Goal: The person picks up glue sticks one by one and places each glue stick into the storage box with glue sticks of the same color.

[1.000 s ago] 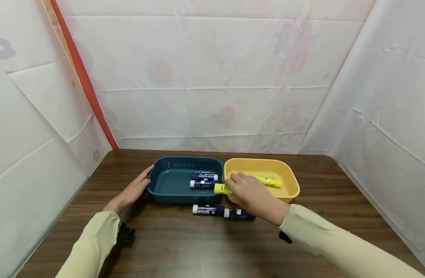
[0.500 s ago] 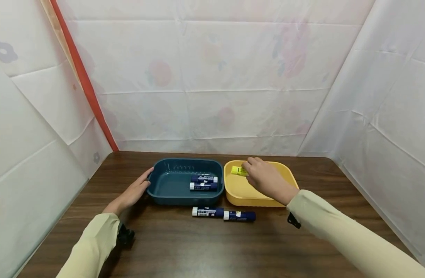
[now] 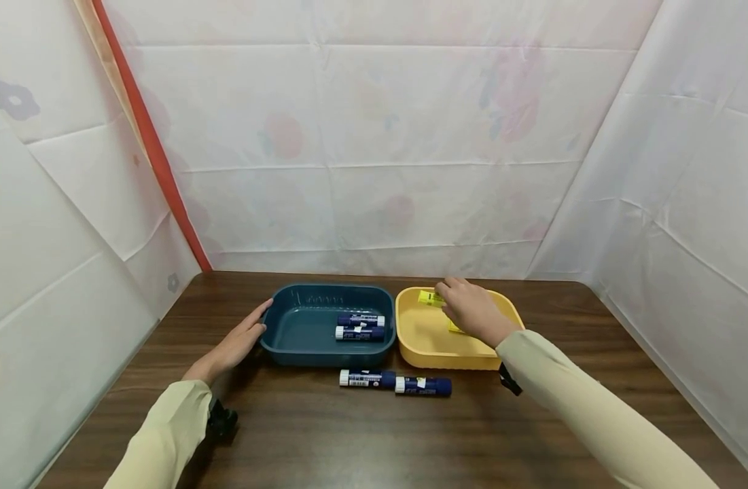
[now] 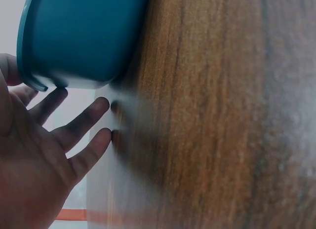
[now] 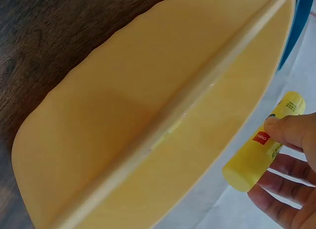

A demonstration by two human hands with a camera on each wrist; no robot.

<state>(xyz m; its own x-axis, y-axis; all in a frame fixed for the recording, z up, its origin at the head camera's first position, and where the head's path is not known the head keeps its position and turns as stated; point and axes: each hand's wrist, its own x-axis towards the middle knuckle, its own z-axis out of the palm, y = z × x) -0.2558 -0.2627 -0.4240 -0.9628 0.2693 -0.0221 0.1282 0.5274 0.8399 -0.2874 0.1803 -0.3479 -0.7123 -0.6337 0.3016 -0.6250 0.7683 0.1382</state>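
My right hand [image 3: 471, 309] pinches a yellow glue stick [image 5: 252, 155] between thumb and fingers, over the back part of the yellow bin [image 3: 450, 361]. Part of another yellow glue stick [image 3: 454, 327] shows inside that bin, mostly hidden behind the hand. On the left, my left hand [image 3: 233, 346] rests against the left end of the dark teal bin [image 3: 325, 356], its fingers spread and fairly straight in the left wrist view. Two navy glue sticks with white ends, one behind [image 3: 360, 320] and one in front [image 3: 359, 333], lie at the right side of the teal bin.
Two more navy glue sticks, a left one [image 3: 367, 379] and a right one [image 3: 423, 386], lie end to end on the brown wooden table [image 3: 325, 435] before the bins. The bins stand side by side. A white patterned sheet [image 3: 361, 170] hangs behind the table.
My right hand has carried the yellow glue stick from near the front left of the yellow bin to over its back part. The left hand stays at the teal bin.
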